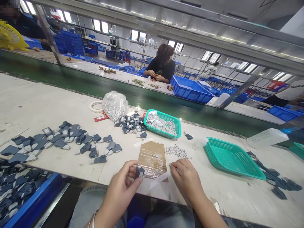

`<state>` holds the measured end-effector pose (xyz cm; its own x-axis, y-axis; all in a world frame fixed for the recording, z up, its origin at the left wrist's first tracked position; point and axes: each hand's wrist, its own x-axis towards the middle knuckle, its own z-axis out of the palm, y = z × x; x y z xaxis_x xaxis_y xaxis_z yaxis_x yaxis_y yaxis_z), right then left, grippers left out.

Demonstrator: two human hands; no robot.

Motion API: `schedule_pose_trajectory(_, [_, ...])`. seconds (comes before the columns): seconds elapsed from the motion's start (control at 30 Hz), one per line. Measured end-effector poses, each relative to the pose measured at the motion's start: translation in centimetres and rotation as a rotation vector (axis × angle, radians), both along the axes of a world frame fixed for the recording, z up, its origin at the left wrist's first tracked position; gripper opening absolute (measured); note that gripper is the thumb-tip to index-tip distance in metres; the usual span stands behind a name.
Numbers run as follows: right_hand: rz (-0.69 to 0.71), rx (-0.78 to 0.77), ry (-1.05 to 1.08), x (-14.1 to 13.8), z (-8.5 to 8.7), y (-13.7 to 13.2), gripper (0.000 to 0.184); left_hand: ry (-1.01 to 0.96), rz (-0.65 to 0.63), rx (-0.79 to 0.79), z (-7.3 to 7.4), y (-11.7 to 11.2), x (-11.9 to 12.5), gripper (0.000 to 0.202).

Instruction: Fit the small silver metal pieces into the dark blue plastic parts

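Note:
My left hand (127, 180) is closed on a small dark grey-blue plastic part (140, 171) with a light grey piece on it, held above the near edge of a brown cardboard sheet (152, 155). The fingers of my right hand (185, 174) are pinched together to the right of the cardboard. Whatever is between them is too small to make out. Just beyond that hand lies a loose pile of tiny light grey pieces (178, 151). Clear tape covers part of the cardboard, and a whitish strip (159, 181) lies across its near right corner.
Many dark plastic parts (57, 137) lie to the left, above a blue crate (42, 202). Behind are a bag of pale pieces (115, 104), a tape roll (96, 106) and a green basket (179, 131). Another green basket (234, 171) stands right. Across the green belt (142, 101) sits a person (163, 63).

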<state>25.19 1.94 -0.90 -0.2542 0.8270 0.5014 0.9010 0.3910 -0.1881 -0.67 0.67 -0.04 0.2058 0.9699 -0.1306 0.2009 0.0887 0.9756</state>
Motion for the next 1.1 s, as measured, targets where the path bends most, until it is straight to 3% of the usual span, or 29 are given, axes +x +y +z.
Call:
schedule_pose_trajectory(0.13, [0.179,0.011,-0.005,-3.0,0.4,1.0,0.02,-0.052,0.012,-0.034,-0.3,0.0,-0.3,0.038])
schedule_pose_trajectory(0.4, [0.286,0.03,-0.122,-4.7,0.1,2.0,0.032,-0.017,0.011,-0.001,0.4,0.2,-0.4,0.031])
schedule_pose_trajectory(0.5, [0.27,0.027,-0.077,-4.7,0.8,1.6,0.026,-0.02,-0.003,0.006,0.7,0.4,0.3,0.031])
schedule_pose_trajectory(0.63, [0.194,0.002,0.179,-4.7,2.7,0.5,0.009,-0.036,-0.046,0.015,1.3,0.4,1.6,0.029])
schedule_pose_trajectory(0.83, [0.241,-0.084,0.345,-5.6,5.4,-1.7,0.01,-0.081,-0.09,0.043,1.8,0.2,3.1,0.027])
schedule_pose_trajectory(1.1, [0.307,-0.096,0.354,-5.9,5.4,-2.4,0.013,0.041,-0.091,0.103,2.0,-0.2,3.0,0.027])
